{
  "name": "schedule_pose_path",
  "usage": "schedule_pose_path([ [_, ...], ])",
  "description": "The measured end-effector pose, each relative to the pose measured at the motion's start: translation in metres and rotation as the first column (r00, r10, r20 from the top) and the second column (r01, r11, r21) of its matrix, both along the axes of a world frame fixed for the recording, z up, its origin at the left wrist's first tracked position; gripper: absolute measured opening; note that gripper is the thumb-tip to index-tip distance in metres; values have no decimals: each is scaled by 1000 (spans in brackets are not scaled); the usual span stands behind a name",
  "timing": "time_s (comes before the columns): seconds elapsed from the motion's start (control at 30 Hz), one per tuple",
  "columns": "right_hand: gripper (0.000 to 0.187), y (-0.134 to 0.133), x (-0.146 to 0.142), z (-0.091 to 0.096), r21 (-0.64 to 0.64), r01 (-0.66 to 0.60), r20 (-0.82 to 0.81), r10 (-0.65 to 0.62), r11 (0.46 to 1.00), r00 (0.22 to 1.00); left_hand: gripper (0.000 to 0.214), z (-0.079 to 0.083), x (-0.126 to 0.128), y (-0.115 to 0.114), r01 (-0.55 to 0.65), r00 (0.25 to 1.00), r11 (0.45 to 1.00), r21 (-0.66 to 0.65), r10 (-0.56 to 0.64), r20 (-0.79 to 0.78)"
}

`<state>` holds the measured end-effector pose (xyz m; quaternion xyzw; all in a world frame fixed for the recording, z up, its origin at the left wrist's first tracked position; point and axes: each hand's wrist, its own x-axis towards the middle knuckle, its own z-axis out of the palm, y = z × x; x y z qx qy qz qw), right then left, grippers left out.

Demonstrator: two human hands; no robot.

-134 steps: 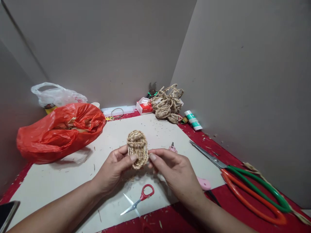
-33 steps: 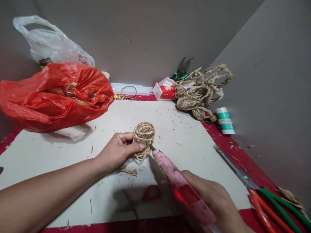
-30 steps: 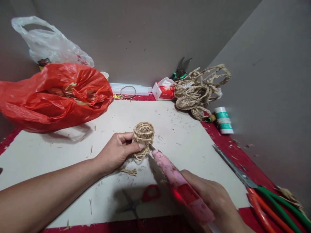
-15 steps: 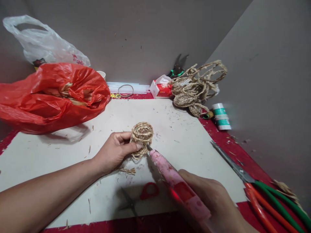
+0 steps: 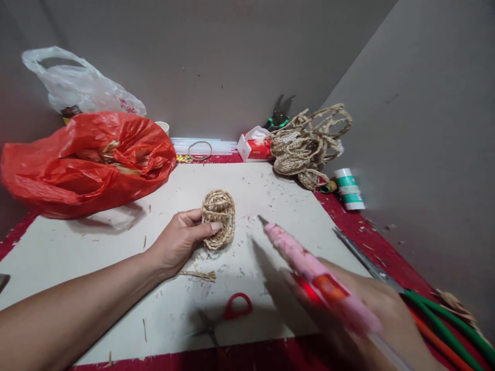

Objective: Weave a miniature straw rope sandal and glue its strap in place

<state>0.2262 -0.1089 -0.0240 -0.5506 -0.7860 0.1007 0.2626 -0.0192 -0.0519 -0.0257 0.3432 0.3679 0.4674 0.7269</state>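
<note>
My left hand (image 5: 189, 237) pinches an oval coil of braided straw rope (image 5: 222, 206) at its left side, thumb on top, above the white board. A frayed straw end (image 5: 203, 276) lies below that hand. In my right hand (image 5: 371, 304) is a pink glue gun (image 5: 305, 255) with a red light glowing on its side. Its dark tip points up and left, apart from the coil. Part of the right hand is blurred, and its fingers are partly hidden behind the gun. Small red-handled scissors (image 5: 237, 306) rest on the board near the front edge.
An open red plastic bag (image 5: 127, 129) with straw stands at the left. A bundle of braided rope (image 5: 297, 154) and a tissue pack (image 5: 255, 147) sit at the back right. Large shears (image 5: 359, 257) lie along the right edge. Straw scraps dot the white board (image 5: 294, 206).
The glue gun's tip was at the coil; my right hand has pulled it away to the right. My left hand has turned the coil and shifted it slightly left.
</note>
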Motion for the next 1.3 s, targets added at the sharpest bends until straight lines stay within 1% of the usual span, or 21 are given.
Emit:
schedule_pose_path([
  [0.07,25,12,6,5,28,90,203,-94,995,975,21,2,0,1,-5,1000,1000,-17,6,17],
  [0.13,20,24,7,9,60,129,398,-142,990,906,22,4,0,1,-1,1000,999,-34,2,23],
  [0.2,18,33,6,12,-7,147,529,-121,989,840,22,6,-1,1,3,1000,999,-45,-2,15],
  [0.23,20,36,6,13,-36,159,560,-112,987,821,22,6,-2,1,3,1000,999,-47,-3,8],
  [0.27,21,37,6,15,-76,146,567,-78,986,820,22,6,-2,0,3,1000,999,-48,-3,3],
  [0.33,28,35,8,19,-128,59,518,16,990,855,22,6,-2,0,12,1000,999,-48,-11,7],
  [0.37,34,32,10,21,-120,-3,470,59,993,881,22,5,-2,-1,21,1000,999,-46,-21,15],
  [0.4,38,28,11,24,-85,-58,408,88,995,909,21,5,-2,-1,33,999,999,-43,-31,24],
  [0.43,39,23,11,26,-21,-97,335,99,995,937,21,5,-1,-2,44,999,998,-41,-42,33],
  [0.47,36,18,9,28,53,-114,249,97,992,964,22,5,1,-3,55,998,998,-37,-53,40],
  [0.53,24,8,0,29,173,-118,34,114,978,993,22,7,4,-6,80,996,996,-32,-78,46],
  [0.57,21,4,-7,28,198,-108,-37,118,974,992,21,8,5,-8,95,995,995,-34,-94,46],
  [0.6,19,1,-14,27,262,-99,-84,125,960,989,20,9,6,-10,113,993,993,-37,-111,44],
  [0.67,24,-2,-27,21,335,-174,-111,222,926,969,17,13,9,-15,148,988,988,-45,-147,38],
  [0.7,26,-2,-32,17,334,-189,-118,240,924,964,16,14,9,-17,164,986,985,-46,-162,39],
  [0.73,27,-1,-35,14,361,-200,-125,260,911,957,16,15,10,-18,174,984,984,-45,-172,43],
  [0.83,26,2,-39,9,389,-214,-132,284,896,950,15,16,11,-21,190,980,981,-44,-187,61],
  [1.07,26,1,-37,10,319,-252,-143,309,914,940,13,14,13,-24,209,977,976,-55,-206,61],
  [1.23,23,1,-36,10,278,-258,-215,322,925,922,14,17,14,-24,231,973,970,-75,-228,46],
  [1.3,21,1,-37,11,266,-256,-200,313,929,928,17,19,14,-24,226,974,970,-85,-223,44],
])
